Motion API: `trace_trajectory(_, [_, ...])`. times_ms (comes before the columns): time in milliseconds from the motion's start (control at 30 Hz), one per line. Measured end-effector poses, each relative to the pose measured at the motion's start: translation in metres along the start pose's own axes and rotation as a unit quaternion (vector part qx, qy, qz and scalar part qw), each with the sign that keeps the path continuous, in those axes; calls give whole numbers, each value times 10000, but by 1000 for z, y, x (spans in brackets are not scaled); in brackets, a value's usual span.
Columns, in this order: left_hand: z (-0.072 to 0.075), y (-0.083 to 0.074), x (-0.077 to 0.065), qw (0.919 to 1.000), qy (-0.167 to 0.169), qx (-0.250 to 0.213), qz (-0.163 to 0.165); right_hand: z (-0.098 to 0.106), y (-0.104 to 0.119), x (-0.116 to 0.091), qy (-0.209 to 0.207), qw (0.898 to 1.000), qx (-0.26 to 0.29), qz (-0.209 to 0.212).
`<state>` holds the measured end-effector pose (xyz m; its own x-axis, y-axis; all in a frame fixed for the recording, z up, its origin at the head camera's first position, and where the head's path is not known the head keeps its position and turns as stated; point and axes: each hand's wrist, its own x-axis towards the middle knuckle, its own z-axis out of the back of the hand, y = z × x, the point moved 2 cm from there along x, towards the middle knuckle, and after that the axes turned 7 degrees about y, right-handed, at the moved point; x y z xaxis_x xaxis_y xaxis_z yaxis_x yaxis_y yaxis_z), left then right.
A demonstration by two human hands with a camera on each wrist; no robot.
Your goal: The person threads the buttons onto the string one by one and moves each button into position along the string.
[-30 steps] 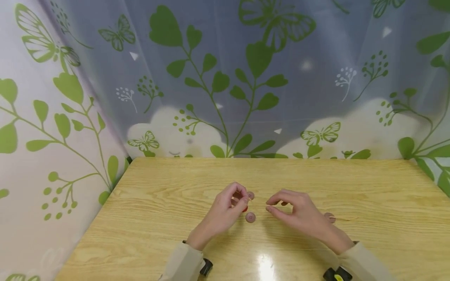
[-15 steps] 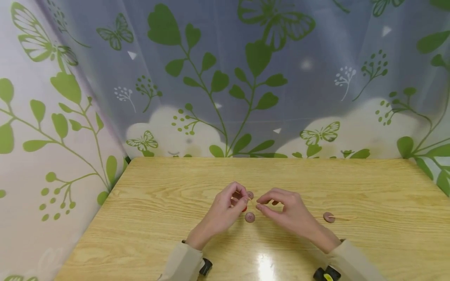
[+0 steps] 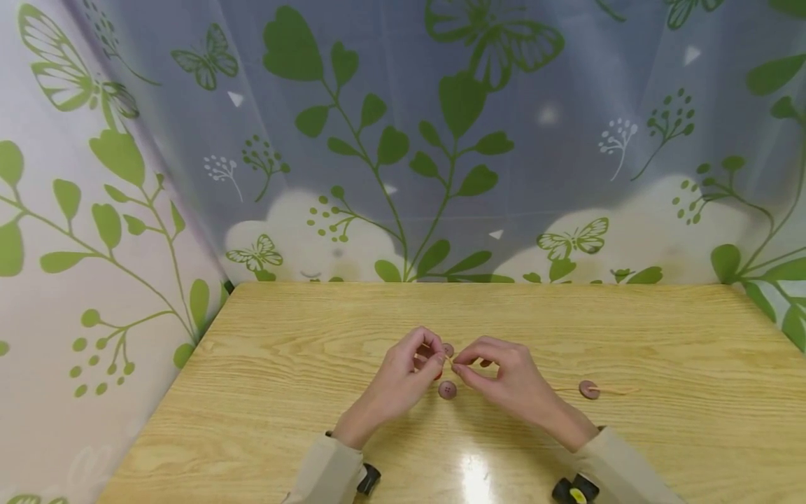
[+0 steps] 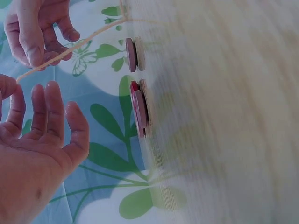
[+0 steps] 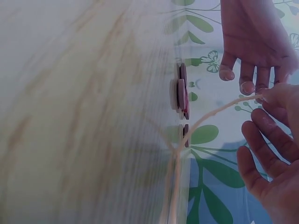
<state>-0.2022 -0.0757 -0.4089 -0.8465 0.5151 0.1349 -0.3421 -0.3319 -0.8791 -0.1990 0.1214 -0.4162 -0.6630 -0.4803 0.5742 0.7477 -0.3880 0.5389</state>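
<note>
**Left hand (image 3: 406,367) and right hand (image 3: 508,374) pinch one pale cord (image 5: 212,113) above the tabletop (image 3: 302,364)**

From here I see both hands raised over the middle of the wood-grained surface, their fingertips nearly meeting — only a short bit of the cord shows between them. The left thumb and forefinger pinch the cord; its other fingers are curved and hold nothing. The right thumb and forefinger close on it too, just to the right, with the remaining fingers bent behind them.

The cord slopes down from the fingers to the tabletop and runs out to the right under the right forearm. There it reaches a flat-lying brown button (image 3: 587,390), and a length of cord stretches on past its right side. How the cord goes through that button I can't make out.

Just below the fingertips, on the person's side, lies the nearer button (image 3: 448,390), brown as well, its small holes showing. The farther button (image 3: 449,348) is partly hidden behind the left fingers. Between these two a red disc (image 4: 134,86) peeks out beneath the left hand; seen edge-on from the wrists, it sits right beside a brown one.

Both arms wear beige sleeves (image 3: 330,465), with a black strap-on device (image 3: 369,479) at each wrist. Behind the tabletop hangs a printed cloth (image 3: 403,140) — green leaves, butterflies and pale clouds on blue-grey.
</note>
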Motion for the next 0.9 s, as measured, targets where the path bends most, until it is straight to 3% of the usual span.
trace_trajectory(667, [-1, 0, 1, 10000, 47, -71, -27, -5, 2, 1, 15, 9999, -100, -109])
trace_trajectory(900, [-2, 1, 1, 9999, 78, -63, -41, -2, 2, -3, 194, 9953, 510, -797])
